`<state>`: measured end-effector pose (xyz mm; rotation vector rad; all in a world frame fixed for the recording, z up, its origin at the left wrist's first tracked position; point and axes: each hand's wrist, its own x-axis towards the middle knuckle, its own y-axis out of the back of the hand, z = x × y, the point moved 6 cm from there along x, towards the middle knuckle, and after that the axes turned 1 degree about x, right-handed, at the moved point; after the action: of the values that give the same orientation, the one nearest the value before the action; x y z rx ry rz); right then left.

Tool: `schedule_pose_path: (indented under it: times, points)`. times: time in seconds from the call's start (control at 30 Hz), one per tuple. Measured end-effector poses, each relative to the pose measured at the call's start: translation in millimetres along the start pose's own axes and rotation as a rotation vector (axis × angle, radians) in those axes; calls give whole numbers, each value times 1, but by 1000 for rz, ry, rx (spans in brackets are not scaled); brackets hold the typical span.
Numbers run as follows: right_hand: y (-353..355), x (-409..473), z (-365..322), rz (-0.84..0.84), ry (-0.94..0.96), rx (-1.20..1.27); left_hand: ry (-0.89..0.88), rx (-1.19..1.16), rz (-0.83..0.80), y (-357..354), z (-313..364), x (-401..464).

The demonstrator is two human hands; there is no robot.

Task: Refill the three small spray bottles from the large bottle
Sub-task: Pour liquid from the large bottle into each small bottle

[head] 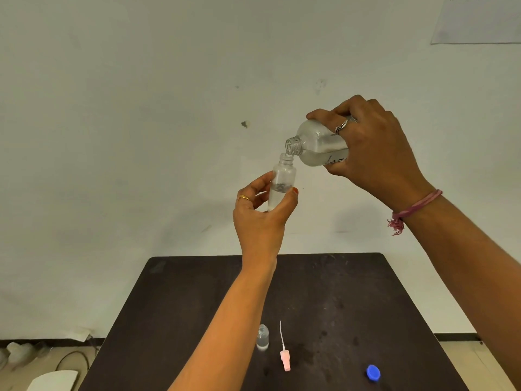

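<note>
Left hand (pixel 262 213) grips small spray bottle (pixel 282 183) upright, raised above bench (pixel 394 306). Right hand (pixel 369 148) grips large bottle (pixel 315 145), tipped w/ open neck just over small bottle's mouth. On bench: 2nd small bottle (pixel 262 337), pink sprayer top (pixel 285 359) beside it, blue cap (pixel 373 372) further right.

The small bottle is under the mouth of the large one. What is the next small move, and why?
Probably keep the large bottle tilted a little longer: the small bottle in the left hand looks only partly full, and the mouths are aligned. Then the right hand should level it.
</note>
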<state>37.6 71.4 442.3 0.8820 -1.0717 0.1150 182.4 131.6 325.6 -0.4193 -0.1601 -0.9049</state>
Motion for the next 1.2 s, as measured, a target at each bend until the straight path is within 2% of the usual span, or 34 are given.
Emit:
schedule_pose_path:
  times: [1.2]
  points:
    - [-9,3,1,-11,1,-19,17,-9,-12,0,-7,7]
